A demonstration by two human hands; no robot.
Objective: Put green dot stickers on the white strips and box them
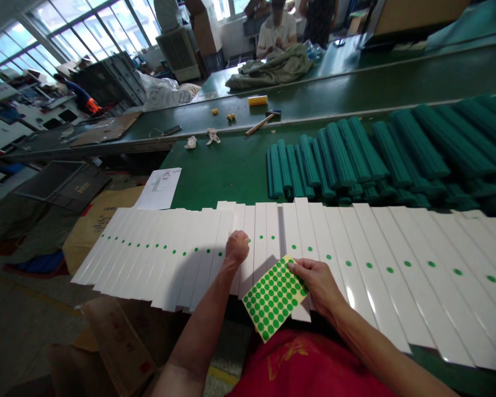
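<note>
My right hand (316, 278) pinches the upper right edge of a yellow sheet of round green stickers (275, 298), which it holds tilted in front of my body. Long white boxes (202, 231) lie side by side in a row across the table, most with one green dot on top. My left hand (237, 247) is closed over a box near the middle of the row, its fingertips beside a green dot (249, 241). Whatever those fingers hold, if anything, is hidden.
Ribbed dark green bundles (334, 154) are piled behind the boxes on the right. A printed paper (160, 187) lies at the row's far left. Farther back are a hammer (261, 123), a yellow roll (258, 101) and crumpled cloth (273, 69). A person (276, 34) sits beyond.
</note>
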